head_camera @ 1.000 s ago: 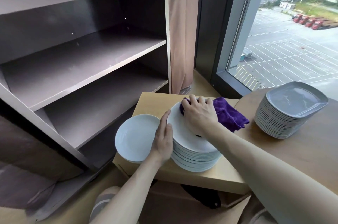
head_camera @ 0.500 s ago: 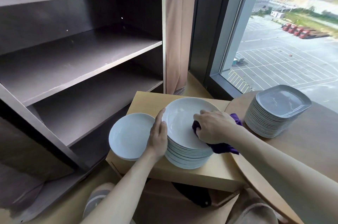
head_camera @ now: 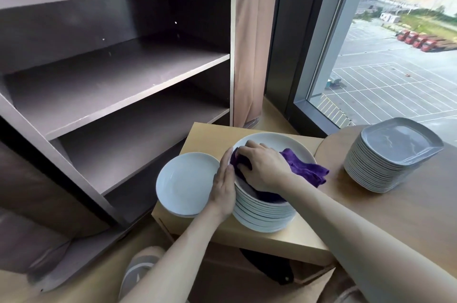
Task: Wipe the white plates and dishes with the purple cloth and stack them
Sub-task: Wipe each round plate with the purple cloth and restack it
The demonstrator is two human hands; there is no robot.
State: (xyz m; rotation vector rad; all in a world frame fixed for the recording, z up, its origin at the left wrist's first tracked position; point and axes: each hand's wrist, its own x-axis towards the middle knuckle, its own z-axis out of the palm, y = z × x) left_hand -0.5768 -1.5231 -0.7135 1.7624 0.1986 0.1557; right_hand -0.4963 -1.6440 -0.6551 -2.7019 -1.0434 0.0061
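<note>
A tall stack of round white plates (head_camera: pixel 267 213) stands on a small wooden table (head_camera: pixel 210 137). My right hand (head_camera: pixel 264 169) grips the purple cloth (head_camera: pixel 306 166) and presses it onto the left part of the top plate (head_camera: pixel 277 141). My left hand (head_camera: pixel 223 186) lies flat against the left side of the stack, fingers straight. A single white plate (head_camera: pixel 185 184) sits to the left of the stack, over the table's left edge.
A stack of squarish white dishes (head_camera: pixel 390 156) stands on the round table (head_camera: pixel 420 208) at right. An open dark shelf unit (head_camera: pixel 118 75) fills the left. A window (head_camera: pixel 395 55) lies behind. A slipper (head_camera: pixel 141 268) shows on the floor below.
My right hand has carried the cloth from the plate's near right side to its left part, by my left hand. The left hand stays against the stack.
</note>
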